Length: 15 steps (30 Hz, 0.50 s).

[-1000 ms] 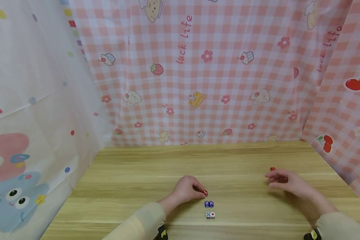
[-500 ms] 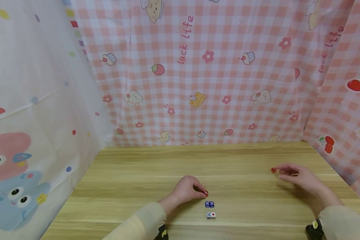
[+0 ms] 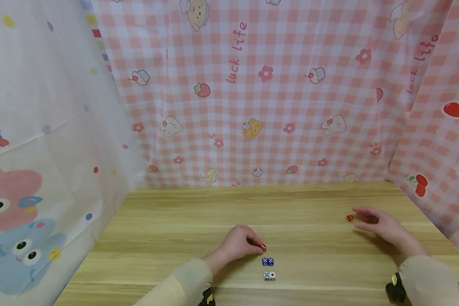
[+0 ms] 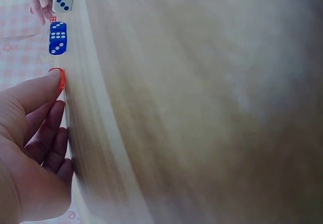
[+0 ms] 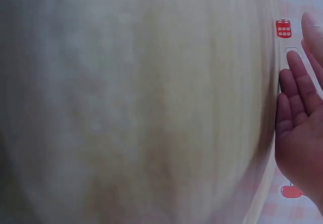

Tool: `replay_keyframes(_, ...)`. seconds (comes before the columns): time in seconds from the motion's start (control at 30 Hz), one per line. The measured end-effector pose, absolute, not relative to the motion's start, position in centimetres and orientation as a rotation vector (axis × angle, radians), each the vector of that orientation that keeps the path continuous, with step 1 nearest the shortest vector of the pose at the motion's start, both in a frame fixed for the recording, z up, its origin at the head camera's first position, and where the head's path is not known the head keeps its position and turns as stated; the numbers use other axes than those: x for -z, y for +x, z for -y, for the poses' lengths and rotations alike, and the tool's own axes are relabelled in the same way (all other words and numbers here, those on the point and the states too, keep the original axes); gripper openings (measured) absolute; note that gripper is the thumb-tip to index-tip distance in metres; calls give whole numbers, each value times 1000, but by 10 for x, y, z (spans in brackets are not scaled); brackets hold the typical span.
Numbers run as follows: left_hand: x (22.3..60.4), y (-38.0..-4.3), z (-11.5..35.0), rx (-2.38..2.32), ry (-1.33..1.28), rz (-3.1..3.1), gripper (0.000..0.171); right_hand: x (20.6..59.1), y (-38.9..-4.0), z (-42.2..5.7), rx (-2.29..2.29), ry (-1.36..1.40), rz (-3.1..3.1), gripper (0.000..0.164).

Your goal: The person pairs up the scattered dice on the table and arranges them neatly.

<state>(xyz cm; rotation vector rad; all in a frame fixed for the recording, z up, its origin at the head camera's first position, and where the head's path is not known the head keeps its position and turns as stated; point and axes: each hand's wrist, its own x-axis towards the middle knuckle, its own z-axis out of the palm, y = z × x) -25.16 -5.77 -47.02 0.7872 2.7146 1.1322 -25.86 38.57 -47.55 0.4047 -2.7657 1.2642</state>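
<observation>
Between the thumb and fingers of my left hand (image 3: 239, 243) a small red die (image 3: 263, 248) is pinched, low over the wooden table; in the left wrist view the thumb covers much of this die (image 4: 62, 78). Just nearer to me stand two blue dice (image 3: 267, 262) side by side, and in front of those a pair of white dice (image 3: 269, 276). My right hand (image 3: 380, 225) is held to the right of a second red die (image 3: 349, 218), thumb and fingers spread apart. In the right wrist view that die (image 5: 283, 29) lies beyond the fingertips, with a small gap.
The wooden table (image 3: 168, 221) runs back to a pink checked cloth (image 3: 229, 102) hung behind it. Another patterned cloth (image 3: 443, 157) closes the right side, and a white one with cartoon figures (image 3: 61, 148) hangs on the left.
My right hand has moved right and back from in front of the red die to its right side, and its fingers have spread a little. The left hand keeps its pinch in place.
</observation>
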Motion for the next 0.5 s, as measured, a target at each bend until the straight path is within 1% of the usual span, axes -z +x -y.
replay_keyframes(0.23,469,-251,57,-1129,775,-2709,11,478,-266,-388,-1307,450,2757,47)
replay_keyframes(0.5,470,-251,58,-1137,758,-2700,11,475,-268,-382,-1283,394,2815,46)
